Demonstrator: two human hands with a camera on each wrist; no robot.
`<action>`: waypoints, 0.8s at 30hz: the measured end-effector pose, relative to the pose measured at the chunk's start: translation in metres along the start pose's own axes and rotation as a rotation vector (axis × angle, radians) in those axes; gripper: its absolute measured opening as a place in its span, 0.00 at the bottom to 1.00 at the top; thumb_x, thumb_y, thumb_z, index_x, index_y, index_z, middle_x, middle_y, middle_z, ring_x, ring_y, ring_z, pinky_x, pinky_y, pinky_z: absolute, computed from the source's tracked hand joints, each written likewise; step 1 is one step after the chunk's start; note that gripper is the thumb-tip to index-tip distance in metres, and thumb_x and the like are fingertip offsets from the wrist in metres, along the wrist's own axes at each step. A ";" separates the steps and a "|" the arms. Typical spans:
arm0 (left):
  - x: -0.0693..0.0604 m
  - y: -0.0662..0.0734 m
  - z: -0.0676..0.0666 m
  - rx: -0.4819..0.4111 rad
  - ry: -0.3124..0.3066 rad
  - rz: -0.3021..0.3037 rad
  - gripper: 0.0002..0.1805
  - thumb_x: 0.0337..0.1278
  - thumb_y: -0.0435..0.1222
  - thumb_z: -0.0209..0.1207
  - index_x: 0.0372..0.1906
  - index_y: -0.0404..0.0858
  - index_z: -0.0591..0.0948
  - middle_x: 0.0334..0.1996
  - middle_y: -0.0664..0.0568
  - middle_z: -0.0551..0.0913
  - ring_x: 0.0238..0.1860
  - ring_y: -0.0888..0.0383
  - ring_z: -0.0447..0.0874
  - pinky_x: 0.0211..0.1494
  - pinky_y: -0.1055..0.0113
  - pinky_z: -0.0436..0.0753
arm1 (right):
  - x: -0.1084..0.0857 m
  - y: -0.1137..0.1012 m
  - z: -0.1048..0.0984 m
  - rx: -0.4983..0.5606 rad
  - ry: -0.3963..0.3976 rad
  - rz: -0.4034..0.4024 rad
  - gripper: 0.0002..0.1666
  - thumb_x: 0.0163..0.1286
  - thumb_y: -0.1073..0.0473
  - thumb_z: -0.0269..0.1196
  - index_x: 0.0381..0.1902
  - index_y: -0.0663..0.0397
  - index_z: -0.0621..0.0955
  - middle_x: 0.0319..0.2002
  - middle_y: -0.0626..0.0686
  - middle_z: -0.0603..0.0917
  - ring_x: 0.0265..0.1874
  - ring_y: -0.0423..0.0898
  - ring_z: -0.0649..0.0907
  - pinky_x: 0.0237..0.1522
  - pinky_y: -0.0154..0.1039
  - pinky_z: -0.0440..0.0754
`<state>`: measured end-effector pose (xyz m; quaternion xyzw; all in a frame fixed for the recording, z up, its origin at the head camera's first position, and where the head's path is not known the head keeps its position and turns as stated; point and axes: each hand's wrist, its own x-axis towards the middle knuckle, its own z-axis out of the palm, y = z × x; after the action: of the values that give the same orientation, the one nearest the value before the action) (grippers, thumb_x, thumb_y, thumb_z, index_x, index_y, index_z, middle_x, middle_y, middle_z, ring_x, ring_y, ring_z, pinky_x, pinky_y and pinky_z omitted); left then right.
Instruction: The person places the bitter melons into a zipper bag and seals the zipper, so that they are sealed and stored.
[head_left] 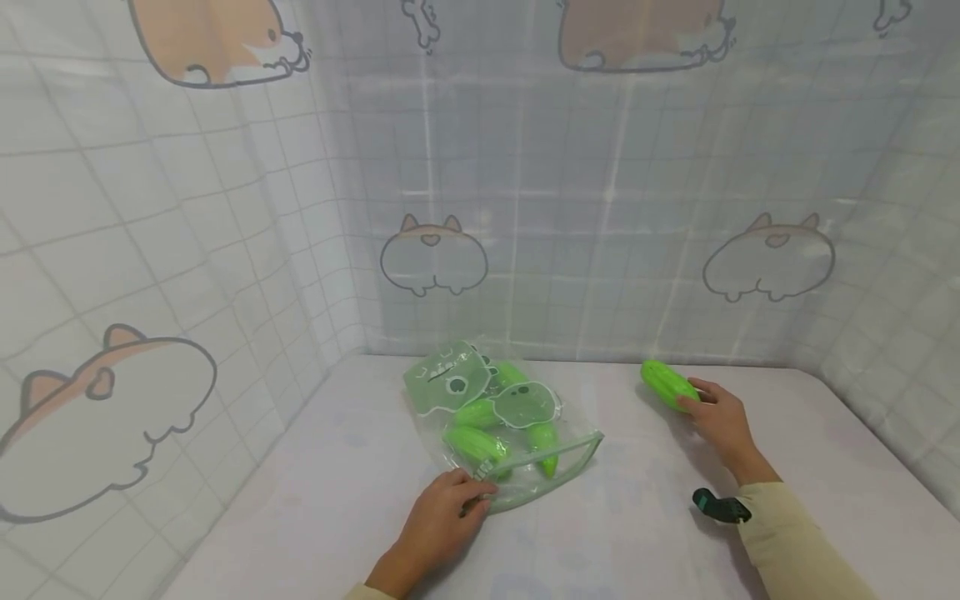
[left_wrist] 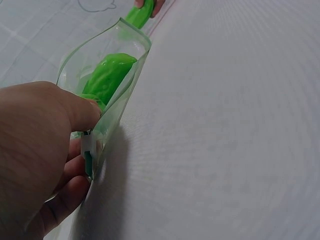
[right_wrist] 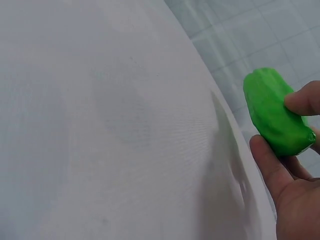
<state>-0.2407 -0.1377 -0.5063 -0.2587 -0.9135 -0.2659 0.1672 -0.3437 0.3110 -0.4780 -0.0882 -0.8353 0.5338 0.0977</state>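
Observation:
My right hand holds a bright green, ridged toy cucumber near the back right of the table. In the right wrist view, the thumb and fingers grip one end of this cucumber. My left hand pinches the near edge of a clear zip bag with a green frog-like print. Several more green toy cucumbers lie inside the bag. The left wrist view shows the bag's mouth gaping beside the thumb, with a white zip slider at the fingers.
The white table carries the bag left of centre. Behind and at the sides hang pale gridded curtains printed with cartoon dogs. A dark strap sticks out from the right sleeve.

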 end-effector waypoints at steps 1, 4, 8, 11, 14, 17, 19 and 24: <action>0.000 0.000 0.000 -0.002 0.000 0.000 0.09 0.59 0.39 0.67 0.45 0.52 0.90 0.31 0.67 0.74 0.33 0.68 0.69 0.35 0.70 0.73 | -0.001 0.000 0.000 0.001 0.003 -0.001 0.40 0.75 0.49 0.59 0.76 0.64 0.61 0.70 0.73 0.65 0.65 0.66 0.69 0.59 0.54 0.74; 0.000 0.000 0.001 -0.008 -0.002 -0.001 0.09 0.60 0.39 0.67 0.45 0.52 0.89 0.31 0.67 0.74 0.33 0.68 0.69 0.35 0.70 0.73 | -0.004 0.000 -0.002 -0.006 0.005 -0.003 0.40 0.75 0.49 0.59 0.75 0.64 0.62 0.70 0.72 0.65 0.66 0.64 0.70 0.56 0.45 0.78; 0.000 0.000 0.000 -0.012 -0.001 -0.001 0.09 0.60 0.39 0.67 0.45 0.52 0.90 0.31 0.67 0.74 0.32 0.68 0.68 0.34 0.70 0.73 | -0.010 -0.003 -0.002 0.010 0.000 -0.014 0.40 0.74 0.51 0.60 0.75 0.66 0.62 0.69 0.73 0.65 0.65 0.64 0.71 0.47 0.32 0.80; 0.000 0.000 0.000 -0.005 0.008 0.012 0.10 0.59 0.38 0.68 0.45 0.52 0.90 0.30 0.67 0.73 0.32 0.68 0.68 0.34 0.70 0.73 | -0.016 -0.007 -0.002 0.041 -0.001 -0.036 0.40 0.74 0.53 0.61 0.74 0.69 0.62 0.68 0.74 0.66 0.64 0.64 0.71 0.44 0.29 0.80; 0.000 0.000 0.000 0.000 0.019 0.024 0.10 0.59 0.38 0.68 0.44 0.51 0.90 0.30 0.67 0.73 0.32 0.68 0.69 0.34 0.70 0.73 | -0.020 -0.009 0.000 0.072 -0.001 -0.069 0.38 0.74 0.55 0.62 0.73 0.69 0.63 0.68 0.74 0.66 0.64 0.63 0.72 0.46 0.29 0.81; 0.000 -0.001 0.000 0.005 0.024 0.028 0.10 0.58 0.38 0.68 0.44 0.51 0.90 0.30 0.67 0.73 0.31 0.68 0.68 0.33 0.70 0.72 | -0.023 -0.011 0.002 0.072 0.001 -0.092 0.38 0.74 0.54 0.62 0.73 0.70 0.63 0.69 0.73 0.67 0.64 0.62 0.72 0.45 0.26 0.79; 0.000 -0.001 0.000 0.006 0.023 0.026 0.10 0.58 0.38 0.68 0.44 0.51 0.90 0.29 0.67 0.73 0.31 0.68 0.68 0.33 0.70 0.72 | -0.025 -0.013 0.004 0.059 -0.002 -0.083 0.39 0.74 0.52 0.62 0.73 0.68 0.63 0.69 0.71 0.67 0.64 0.61 0.71 0.45 0.25 0.78; 0.000 -0.001 0.000 0.000 0.011 0.022 0.10 0.59 0.38 0.68 0.44 0.51 0.90 0.29 0.67 0.73 0.31 0.68 0.68 0.33 0.70 0.72 | -0.031 -0.015 0.005 0.043 -0.006 -0.065 0.40 0.73 0.51 0.62 0.73 0.68 0.63 0.70 0.70 0.66 0.65 0.61 0.71 0.45 0.25 0.77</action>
<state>-0.2410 -0.1386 -0.5069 -0.2675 -0.9096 -0.2654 0.1750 -0.3161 0.2925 -0.4690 -0.0574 -0.8265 0.5483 0.1142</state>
